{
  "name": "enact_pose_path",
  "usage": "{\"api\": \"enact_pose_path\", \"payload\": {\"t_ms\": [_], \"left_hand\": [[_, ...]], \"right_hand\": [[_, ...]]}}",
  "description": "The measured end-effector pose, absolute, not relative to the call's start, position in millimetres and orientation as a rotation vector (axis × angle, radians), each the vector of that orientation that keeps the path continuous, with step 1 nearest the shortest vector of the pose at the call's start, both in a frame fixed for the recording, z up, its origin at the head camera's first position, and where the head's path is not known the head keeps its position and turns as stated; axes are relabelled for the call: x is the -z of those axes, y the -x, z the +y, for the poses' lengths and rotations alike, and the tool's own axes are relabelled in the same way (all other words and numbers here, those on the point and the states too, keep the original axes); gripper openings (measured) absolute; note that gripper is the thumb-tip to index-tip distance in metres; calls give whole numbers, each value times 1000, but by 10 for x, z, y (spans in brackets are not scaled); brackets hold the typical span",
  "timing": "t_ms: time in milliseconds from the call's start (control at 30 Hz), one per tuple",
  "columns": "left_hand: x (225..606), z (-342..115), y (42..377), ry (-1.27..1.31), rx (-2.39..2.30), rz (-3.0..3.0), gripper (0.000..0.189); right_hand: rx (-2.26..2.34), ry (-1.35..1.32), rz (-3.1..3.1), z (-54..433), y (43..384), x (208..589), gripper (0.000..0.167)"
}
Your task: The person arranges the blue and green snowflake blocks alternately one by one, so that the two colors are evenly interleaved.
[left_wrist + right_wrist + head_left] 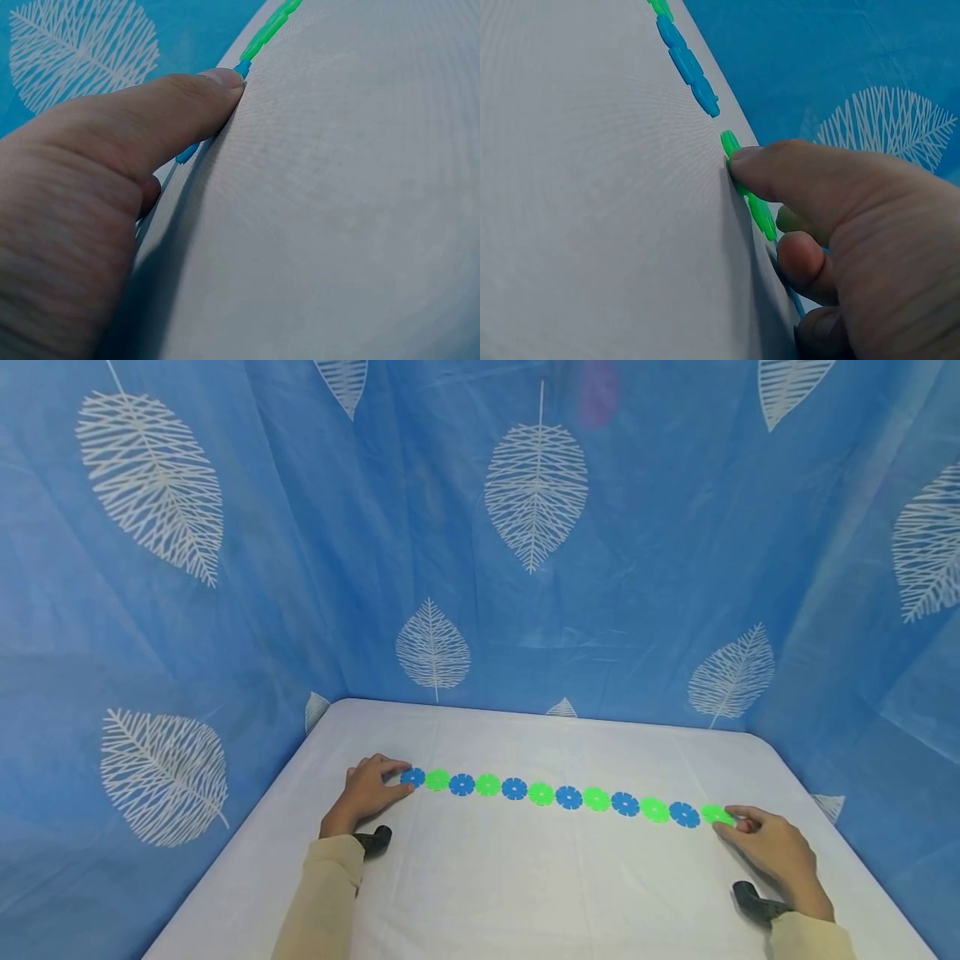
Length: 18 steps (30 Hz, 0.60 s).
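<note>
A row of notched plastic discs, blue and green by turns, crosses the white table in the head view. My left hand [369, 789] is at the row's left end, its thumb and finger pinching the edges of a blue notched disc [412, 778]. At the right end, my right hand [772, 847] pinches a green notched disc [717, 814] between thumb and fingers. In the right wrist view a small gap parts this green disc [762, 214] from the neighbouring blue disc [682, 64]. The left thumb hides part of the blue disc [187, 154] in the left wrist view.
A white cloth covers the table [525, 893]. Blue curtains [637, 543] with white leaf prints stand behind it and along both sides. Each wrist wears a black device, one by the left sleeve [375, 842] and one by the right [757, 903].
</note>
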<state>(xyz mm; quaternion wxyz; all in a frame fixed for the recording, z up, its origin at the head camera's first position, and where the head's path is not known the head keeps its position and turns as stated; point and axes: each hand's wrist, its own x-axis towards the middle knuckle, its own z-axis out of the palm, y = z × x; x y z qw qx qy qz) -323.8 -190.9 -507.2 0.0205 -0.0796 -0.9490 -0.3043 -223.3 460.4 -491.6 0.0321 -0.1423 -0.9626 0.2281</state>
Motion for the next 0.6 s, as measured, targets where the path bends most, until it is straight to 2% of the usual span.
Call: {"api": "enact_pose_path", "payload": {"t_ms": [367,600], "left_hand": [[5080,-1904,3254,263,935,-2927,46],[5072,-1922,3250,256,948,-2934,48]], "right_hand": [[-703,423,-2916,4635,2255,4931,77],[-672,396,-2779,4563,2257,4960,64]]}}
